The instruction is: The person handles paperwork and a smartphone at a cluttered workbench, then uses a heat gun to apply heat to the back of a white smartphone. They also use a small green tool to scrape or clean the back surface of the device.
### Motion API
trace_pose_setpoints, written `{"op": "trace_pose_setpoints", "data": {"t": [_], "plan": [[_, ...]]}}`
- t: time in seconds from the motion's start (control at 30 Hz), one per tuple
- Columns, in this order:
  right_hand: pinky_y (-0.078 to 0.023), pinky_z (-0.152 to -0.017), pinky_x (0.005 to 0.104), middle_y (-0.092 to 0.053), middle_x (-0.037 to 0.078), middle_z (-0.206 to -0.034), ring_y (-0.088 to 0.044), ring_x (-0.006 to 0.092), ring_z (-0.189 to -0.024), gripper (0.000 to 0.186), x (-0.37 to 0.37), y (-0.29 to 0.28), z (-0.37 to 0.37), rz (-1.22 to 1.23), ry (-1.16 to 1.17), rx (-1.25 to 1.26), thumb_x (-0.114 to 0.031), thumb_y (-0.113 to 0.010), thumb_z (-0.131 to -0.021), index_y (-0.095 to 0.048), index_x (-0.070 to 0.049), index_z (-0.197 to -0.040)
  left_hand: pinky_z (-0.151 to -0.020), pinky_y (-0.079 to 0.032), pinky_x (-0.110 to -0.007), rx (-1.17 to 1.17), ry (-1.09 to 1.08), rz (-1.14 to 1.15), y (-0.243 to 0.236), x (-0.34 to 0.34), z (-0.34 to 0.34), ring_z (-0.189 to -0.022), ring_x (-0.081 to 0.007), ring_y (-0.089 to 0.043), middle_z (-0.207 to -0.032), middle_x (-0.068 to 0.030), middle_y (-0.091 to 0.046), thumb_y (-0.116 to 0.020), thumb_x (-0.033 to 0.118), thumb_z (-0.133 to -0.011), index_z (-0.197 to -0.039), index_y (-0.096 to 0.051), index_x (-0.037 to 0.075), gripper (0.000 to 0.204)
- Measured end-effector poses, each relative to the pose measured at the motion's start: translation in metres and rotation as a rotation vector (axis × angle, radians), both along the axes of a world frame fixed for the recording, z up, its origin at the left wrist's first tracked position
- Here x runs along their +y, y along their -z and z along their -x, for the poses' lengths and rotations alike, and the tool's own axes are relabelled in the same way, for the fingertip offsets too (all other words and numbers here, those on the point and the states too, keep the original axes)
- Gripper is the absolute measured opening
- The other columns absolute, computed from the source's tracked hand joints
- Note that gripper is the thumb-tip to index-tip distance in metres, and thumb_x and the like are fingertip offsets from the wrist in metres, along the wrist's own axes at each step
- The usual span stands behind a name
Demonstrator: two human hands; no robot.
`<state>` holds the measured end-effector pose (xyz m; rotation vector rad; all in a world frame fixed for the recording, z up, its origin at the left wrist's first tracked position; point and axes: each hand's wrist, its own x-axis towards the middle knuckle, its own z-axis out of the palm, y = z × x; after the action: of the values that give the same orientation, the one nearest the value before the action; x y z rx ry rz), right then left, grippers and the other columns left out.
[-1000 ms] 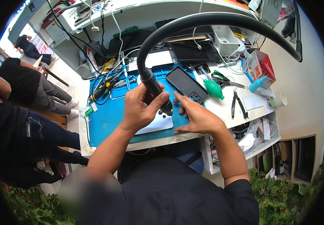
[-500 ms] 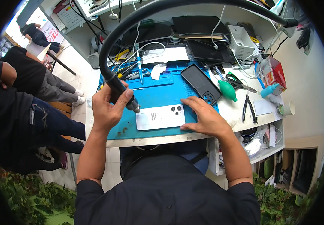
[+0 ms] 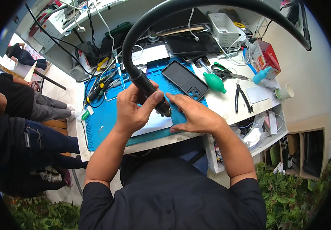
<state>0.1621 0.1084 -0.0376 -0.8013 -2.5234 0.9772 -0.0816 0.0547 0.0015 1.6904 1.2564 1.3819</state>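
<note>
My left hand (image 3: pixel 134 111) is closed round the black handpiece of a hot air gun (image 3: pixel 150 87), whose thick hose arches overhead. The metal nozzle points down at the right end of a silver-white phone (image 3: pixel 154 124), which lies back up on a blue work mat (image 3: pixel 102 124). Left hand and handpiece hide much of the phone and most of its cameras. My right hand (image 3: pixel 200 117) rests by the phone's right end, thumb and fingers spread apart; whether it touches the phone I cannot tell. Just beyond it lies a black phone case (image 3: pixel 180 76).
Right of the mat are a green air blower (image 3: pixel 214 82), scissors (image 3: pixel 228 73), black cutters (image 3: pixel 243 99), a light-blue bottle (image 3: pixel 261 75) and a red box (image 3: pixel 267 57). A filled drawer (image 3: pixel 263 140) sticks out below. Pens and tools (image 3: pixel 100 86) crowd the back left. People (image 3: pixel 39 92) stand at left.
My left hand has carried the hot air gun's nozzle from the phone's left end across to its right end. The right hand stays by the right end. The whole view has shifted.
</note>
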Motion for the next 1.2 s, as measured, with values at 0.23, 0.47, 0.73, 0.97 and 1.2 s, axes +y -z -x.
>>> {"op": "trace_pose_setpoints", "data": {"t": [0.23, 0.47, 0.73, 0.97, 1.2], "plan": [[-0.051, -0.113, 0.045, -0.062, 0.017, -0.143, -0.06, 0.0368, -0.135, 0.07, -0.005, -0.009, 0.005, 0.04, 0.028, -0.068, -0.031, -0.092, -0.086, -0.067, -0.005, -0.146, -0.085, -0.06, -0.03, 0.06, -0.066, 0.105, -0.013, -0.056, 0.055, -0.091, -0.015, -0.074, -0.098, -0.01, -0.076, -0.082, 0.021, -0.102, -0.117, -0.069, -0.002, 0.03], [-0.052, -0.113, 0.0448, -0.061, 0.018, -0.143, -0.061, 0.0378, -0.135, 0.085, -0.004, -0.008, 0.007, 0.04, 0.04, -0.068, -0.033, -0.097, -0.079, -0.062, -0.002, -0.15, -0.072, -0.055, -0.024, 0.125, -0.302, -0.039, -0.013, -0.055, 0.098, -0.077, -0.0096, -0.071, -0.088, -0.0043, -0.074, -0.084, 0.023, -0.101, -0.112, -0.072, -0.001, 0.029], [-0.056, -0.101, 0.0407, -0.063, 0.017, -0.142, -0.063, 0.0287, -0.105, 0.13, 0.0, -0.005, 0.001, 0.1, 0.027, -0.015, -0.035, -0.104, -0.068, -0.031, -0.002, -0.17, -0.068, -0.051, -0.023, -0.016, -0.121, -0.104, 0.001, -0.002, 0.04, -0.079, -0.008, -0.066, -0.098, -0.0062, -0.075, -0.08, 0.018, -0.104, -0.121, -0.07, 0.0, 0.027], [-0.057, -0.104, 0.0428, -0.063, 0.02, -0.142, -0.066, 0.0356, -0.121, 0.106, 0.005, -0.013, -0.003, 0.157, -0.001, -0.049, -0.035, -0.1, -0.075, -0.047, -0.003, -0.162, -0.082, -0.059, -0.028, 0.012, 0.0, -0.036, -0.002, 0.008, -0.002, -0.089, -0.0128, -0.074, -0.098, -0.0088, -0.077, -0.082, 0.021, -0.103, -0.118, -0.069, -0.003, 0.031], [-0.057, -0.104, 0.043, -0.064, 0.015, -0.141, -0.066, 0.0351, -0.126, 0.068, 0.0, -0.012, 0.004, 0.115, 0.026, -0.079, -0.032, -0.095, -0.082, -0.071, -0.008, -0.142, -0.081, -0.059, -0.028, 0.084, -0.021, 0.096, -0.011, -0.044, 0.033, -0.086, -0.0125, -0.073, -0.096, -0.0081, -0.076, -0.083, 0.02, -0.101, -0.115, -0.07, -0.002, 0.029]]}}
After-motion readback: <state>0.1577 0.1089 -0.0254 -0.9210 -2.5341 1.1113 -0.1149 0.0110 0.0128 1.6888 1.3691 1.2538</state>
